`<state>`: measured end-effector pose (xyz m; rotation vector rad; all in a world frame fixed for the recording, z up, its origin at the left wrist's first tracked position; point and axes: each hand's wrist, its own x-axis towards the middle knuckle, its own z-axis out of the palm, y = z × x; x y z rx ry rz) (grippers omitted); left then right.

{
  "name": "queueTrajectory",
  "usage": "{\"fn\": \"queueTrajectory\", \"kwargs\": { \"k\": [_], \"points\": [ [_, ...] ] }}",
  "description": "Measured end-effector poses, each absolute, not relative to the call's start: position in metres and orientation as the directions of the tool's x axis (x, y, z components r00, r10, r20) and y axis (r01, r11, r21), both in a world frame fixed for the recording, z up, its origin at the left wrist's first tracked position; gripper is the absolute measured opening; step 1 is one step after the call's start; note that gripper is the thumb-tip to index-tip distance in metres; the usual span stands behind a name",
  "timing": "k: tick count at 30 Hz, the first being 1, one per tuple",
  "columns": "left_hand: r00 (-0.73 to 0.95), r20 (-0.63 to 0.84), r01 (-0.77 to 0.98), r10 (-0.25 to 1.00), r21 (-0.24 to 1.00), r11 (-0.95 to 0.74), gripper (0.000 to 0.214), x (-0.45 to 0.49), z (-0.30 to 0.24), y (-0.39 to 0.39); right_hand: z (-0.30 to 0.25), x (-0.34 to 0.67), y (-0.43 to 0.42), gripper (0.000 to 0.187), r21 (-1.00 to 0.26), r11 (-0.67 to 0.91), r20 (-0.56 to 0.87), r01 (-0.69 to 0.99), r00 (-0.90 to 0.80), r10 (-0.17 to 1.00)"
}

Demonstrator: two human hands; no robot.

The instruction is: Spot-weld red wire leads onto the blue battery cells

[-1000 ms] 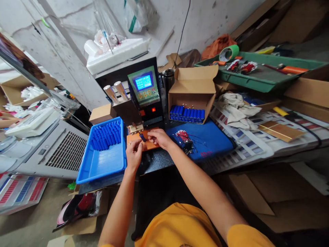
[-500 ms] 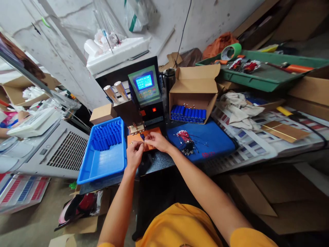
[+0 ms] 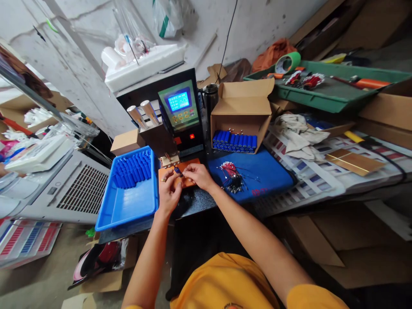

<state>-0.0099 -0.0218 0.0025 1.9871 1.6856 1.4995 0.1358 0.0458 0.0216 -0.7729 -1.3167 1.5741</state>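
Observation:
My left hand [image 3: 168, 192] and my right hand [image 3: 197, 174] meet over an orange board [image 3: 167, 172] in front of a spot-welding machine [image 3: 177, 116] with a lit blue screen. Between their pinched fingertips is a small blue battery cell [image 3: 177, 171], just below the machine's welding tips. Both hands are closed around it. A blue tray [image 3: 128, 201] with a row of blue cells lies left of my left hand. A bundle of red and black wires [image 3: 230, 176] rests on a blue mat [image 3: 264, 174] right of my right hand.
An open cardboard box [image 3: 241, 112] holding blue cells stands behind the mat. A green tray [image 3: 325, 92] with tape and tools is at the back right, with a white cloth [image 3: 298, 133] below it. A grey vented unit [image 3: 69, 189] sits at the left.
Both hands stay pinched at the orange board. The cell between my fingers has shifted slightly up toward the welding tips, and the view has drifted a little.

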Motion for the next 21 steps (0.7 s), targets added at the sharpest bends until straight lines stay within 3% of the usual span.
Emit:
{"fn": "queueTrajectory", "kwargs": {
  "k": [3, 12, 18, 21],
  "points": [
    [-0.032, 0.521, 0.662, 0.853, 0.651, -0.373, 0.031, -0.012, -0.008, -0.015, 0.026, 0.138, 0.045, 0.020, -0.952, -0.074, 0.035, -0.295, -0.348, 0.937],
    [-0.041, 0.474, 0.626, 0.880, 0.699, -0.347, 0.032, -0.015, -0.013, -0.009, 0.026, 0.139, 0.047, 0.027, -0.917, -0.143, -0.027, -0.371, -0.302, 0.953],
    [-0.215, 0.349, 0.441, 0.912, 0.868, -0.228, 0.032, -0.008, -0.001, -0.012, 0.027, 0.139, 0.046, 0.028, -0.903, -0.151, -0.035, -0.403, -0.283, 0.959],
    [-0.256, 0.306, 0.412, 0.917, 0.893, -0.183, 0.025, -0.009, 0.005, -0.007, 0.027, 0.138, 0.046, 0.028, -0.904, -0.144, -0.035, -0.403, -0.266, 0.963]
  ]
}}
